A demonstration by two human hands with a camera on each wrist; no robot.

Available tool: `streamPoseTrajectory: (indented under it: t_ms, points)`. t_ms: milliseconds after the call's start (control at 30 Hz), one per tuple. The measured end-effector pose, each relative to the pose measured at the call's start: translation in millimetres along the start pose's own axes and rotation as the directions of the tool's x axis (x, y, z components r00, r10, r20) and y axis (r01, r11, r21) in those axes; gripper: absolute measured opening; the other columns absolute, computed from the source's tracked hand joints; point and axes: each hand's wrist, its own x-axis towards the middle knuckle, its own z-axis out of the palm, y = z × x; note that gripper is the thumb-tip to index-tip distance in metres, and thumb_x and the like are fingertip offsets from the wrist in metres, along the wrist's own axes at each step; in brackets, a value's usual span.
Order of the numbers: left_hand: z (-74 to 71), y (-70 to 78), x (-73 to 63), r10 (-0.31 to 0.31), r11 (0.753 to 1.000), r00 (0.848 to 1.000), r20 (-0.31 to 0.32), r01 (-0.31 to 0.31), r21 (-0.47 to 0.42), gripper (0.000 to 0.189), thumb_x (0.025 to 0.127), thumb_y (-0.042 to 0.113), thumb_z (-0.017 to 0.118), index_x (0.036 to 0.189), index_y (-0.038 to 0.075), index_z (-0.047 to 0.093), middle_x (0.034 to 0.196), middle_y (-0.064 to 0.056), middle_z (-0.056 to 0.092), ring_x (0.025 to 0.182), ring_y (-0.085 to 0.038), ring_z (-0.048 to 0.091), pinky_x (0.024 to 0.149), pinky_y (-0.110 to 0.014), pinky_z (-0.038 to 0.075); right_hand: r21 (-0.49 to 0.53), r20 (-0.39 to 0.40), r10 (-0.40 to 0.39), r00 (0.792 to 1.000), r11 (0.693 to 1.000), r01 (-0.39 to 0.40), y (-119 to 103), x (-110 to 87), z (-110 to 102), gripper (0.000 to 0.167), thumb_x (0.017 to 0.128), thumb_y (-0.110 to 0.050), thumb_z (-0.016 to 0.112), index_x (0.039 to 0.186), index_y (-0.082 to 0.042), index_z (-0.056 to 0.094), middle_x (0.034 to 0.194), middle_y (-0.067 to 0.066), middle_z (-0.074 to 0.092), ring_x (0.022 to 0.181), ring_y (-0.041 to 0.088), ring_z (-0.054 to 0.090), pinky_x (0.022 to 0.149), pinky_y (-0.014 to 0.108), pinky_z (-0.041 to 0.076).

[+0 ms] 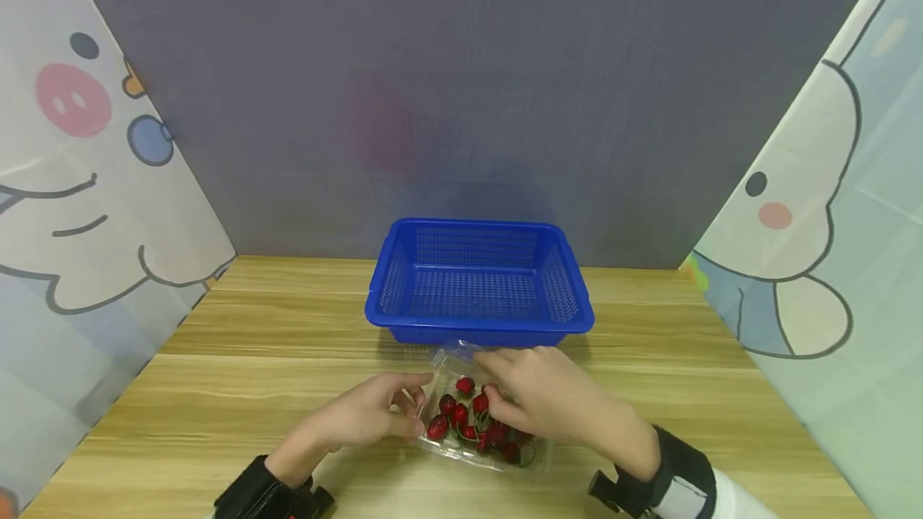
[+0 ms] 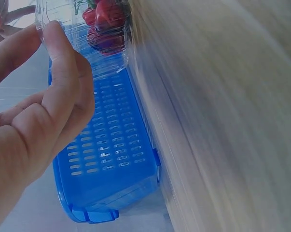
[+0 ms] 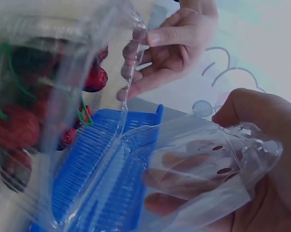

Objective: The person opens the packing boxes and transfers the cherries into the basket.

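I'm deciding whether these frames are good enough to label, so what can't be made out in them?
- The total of red fruits: in the head view they overlap, and the right hand hides part of the clear container.
- Details of the nearest fruits: right wrist view, blurred behind clear plastic.
- The container's full outline: left wrist view, cut off by the top edge.
- The blue basket's whole shape: right wrist view, cut off by the bottom edge.

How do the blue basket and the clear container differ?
Look: the basket is plain blue; the container is see-through.
Size: the basket is larger than the container.
Contents: the container holds red cherries; the basket shows none.
Handling: left hand and right hand grip the container, not the basket.
Shared: both are roughly rectangular.
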Motion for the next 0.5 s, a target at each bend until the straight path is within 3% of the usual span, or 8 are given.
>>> streamPoseTrajectory:
  t_ms: [100,300,500]
  points:
    - [-0.1,0.9,-0.2,0.0,1.0,1.0,-0.004,0.0,0.013,0.075,0.086,-0.001,0.075,0.147,-0.02,0.035,0.102,-0.013,0.058,0.089,-0.023,0.06,0.069,-0.025,0.055,0.033,0.025,0.011,1.0,0.999,-0.012,2,0.8,-5,0.032,0.089,-0.014,0.068,0.119,-0.001,0.07,0.088,-0.002,0.069,0.057,-0.004,0.041,0.048,0.009,0.037]
    - [-1.7,1.3,-0.2,-0.006,0.998,1.0,-0.023,0.007,0.058,0.072,0.085,0.0,0.075,0.146,-0.018,0.041,0.103,-0.013,0.06,0.092,-0.023,0.06,0.073,-0.025,0.054,0.07,0.037,0.041,0.998,0.997,-0.044,5,2.1,-12,0.032,0.091,-0.016,0.068,0.119,-0.001,0.071,0.098,0.005,0.073,0.064,-0.002,0.05,0.057,0.013,0.048]
    - [-3.2,-0.1,0.6,-0.013,0.997,0.999,-0.035,0.015,0.071,0.07,0.084,0.001,0.075,0.145,-0.016,0.044,0.102,-0.012,0.061,0.092,-0.023,0.06,0.072,-0.025,0.053,0.079,0.034,0.071,0.997,0.994,-0.073,7,3.2,-14,0.031,0.09,-0.019,0.07,0.117,-0.004,0.072,0.097,0.0,0.069,0.07,0.001,0.053,0.06,0.015,0.049]
